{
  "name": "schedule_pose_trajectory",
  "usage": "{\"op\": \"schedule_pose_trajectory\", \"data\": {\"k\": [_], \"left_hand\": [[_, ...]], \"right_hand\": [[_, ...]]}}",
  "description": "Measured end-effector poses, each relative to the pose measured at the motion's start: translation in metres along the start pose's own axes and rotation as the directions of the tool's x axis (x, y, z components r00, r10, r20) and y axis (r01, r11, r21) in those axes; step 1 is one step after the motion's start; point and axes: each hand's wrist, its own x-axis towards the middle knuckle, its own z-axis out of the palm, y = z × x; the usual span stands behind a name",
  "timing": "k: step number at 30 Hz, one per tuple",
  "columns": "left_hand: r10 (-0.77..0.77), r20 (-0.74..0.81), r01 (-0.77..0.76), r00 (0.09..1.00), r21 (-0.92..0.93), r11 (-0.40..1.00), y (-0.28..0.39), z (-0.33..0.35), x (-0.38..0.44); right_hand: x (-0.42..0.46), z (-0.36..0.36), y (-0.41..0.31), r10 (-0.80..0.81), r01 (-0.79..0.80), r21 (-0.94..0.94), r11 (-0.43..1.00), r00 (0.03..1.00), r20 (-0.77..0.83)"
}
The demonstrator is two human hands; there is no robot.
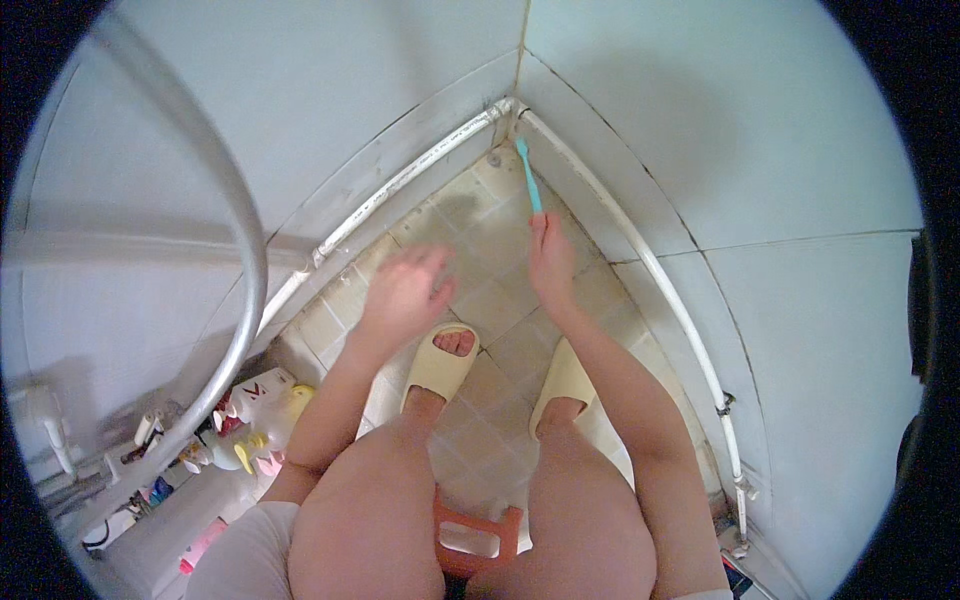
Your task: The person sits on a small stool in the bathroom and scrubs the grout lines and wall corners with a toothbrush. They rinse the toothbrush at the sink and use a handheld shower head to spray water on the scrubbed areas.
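My right hand (553, 259) grips the handle of a turquoise toothbrush (529, 176). Its head reaches into the corner of the room, close to the foot of the right wall and below the white pipes. My left hand (409, 289) is slightly blurred and hovers over the floor, its fingers a little curled and apart, holding nothing. Under both hands lies the tiled floor (491, 277), with dark stains towards the corner. Whether the bristles touch the wall or the floor I cannot tell.
A white pipe (420, 163) runs along the left wall, another pipe (637, 244) along the right. At left a grey hose (251, 300) arches past several bottles (259, 420). My feet wear cream slippers (442, 364); an orange plastic stool (472, 514) shows between my legs.
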Motion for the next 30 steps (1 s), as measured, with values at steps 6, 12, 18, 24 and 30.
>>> {"op": "schedule_pose_trajectory", "data": {"k": [6,12,18,24,30], "left_hand": [[-0.016,-0.312,0.102,0.95,0.262,0.96,-0.05,-0.02,0.027],[-0.008,-0.3,0.118,0.954,0.349,0.93,-0.067,-0.018,0.041],[-0.035,-0.27,0.139,0.962,0.375,0.917,-0.075,-0.021,0.046],[-0.085,-0.218,0.165,0.972,0.381,0.91,-0.075,-0.02,0.051],[-0.066,-0.255,0.161,0.965,0.372,0.914,-0.074,-0.024,0.046]], "right_hand": [[0.059,-0.002,-0.018,0.252,-0.265,0.32,0.91,0.964,0.081],[0.065,0.019,-0.07,0.39,-0.586,0.788,0.19,0.781,0.487],[0.053,0.048,-0.09,0.396,-0.483,0.875,0.005,0.805,0.442],[0.042,0.077,-0.121,0.334,-0.489,0.869,0.075,0.833,0.44],[0.04,0.073,-0.088,0.469,-0.372,0.89,0.265,0.856,0.218]]}}
